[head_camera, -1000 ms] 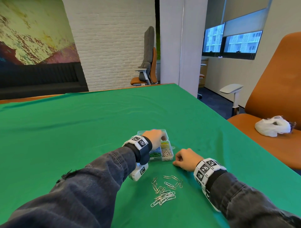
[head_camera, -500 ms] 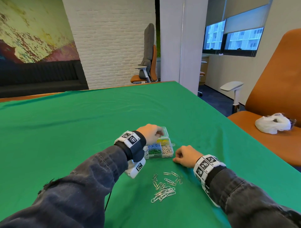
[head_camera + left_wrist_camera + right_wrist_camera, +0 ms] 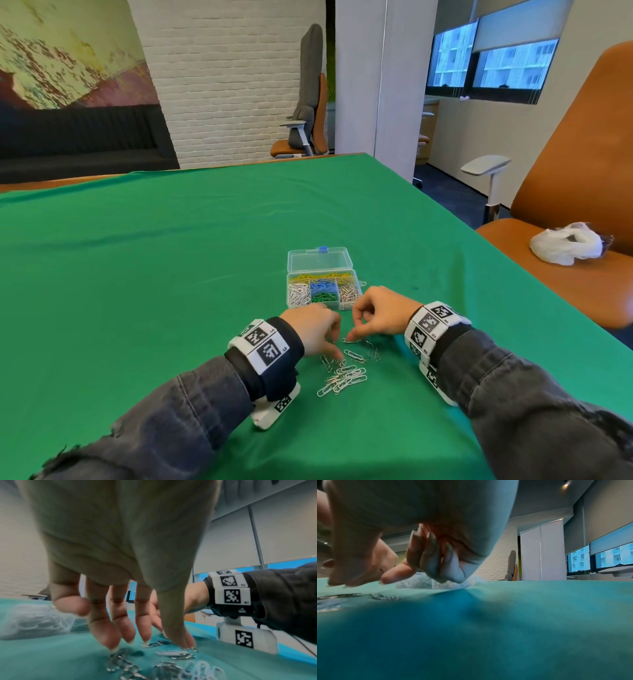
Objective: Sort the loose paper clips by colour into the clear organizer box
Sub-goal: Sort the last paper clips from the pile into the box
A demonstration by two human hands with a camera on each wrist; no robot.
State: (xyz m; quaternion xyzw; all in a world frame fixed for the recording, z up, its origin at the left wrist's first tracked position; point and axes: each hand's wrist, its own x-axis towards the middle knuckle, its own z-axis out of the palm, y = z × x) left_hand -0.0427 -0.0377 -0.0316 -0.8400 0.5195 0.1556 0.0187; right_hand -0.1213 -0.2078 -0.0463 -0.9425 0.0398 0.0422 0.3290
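L hand (image 3: 317,330) fingers spread on silver clips (image 3: 342,377); R hand (image 3: 380,313) pinching – prob. one clip. Lift singly – drop in organizer box (image 3: 323,291) silver bay.

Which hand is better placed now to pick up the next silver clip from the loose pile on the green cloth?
Left, probably. The left hand has its straight fingers spread down onto the loose pile. The right hand only reaches the pile's far edge with thumb and forefinger, its other fingers curled.
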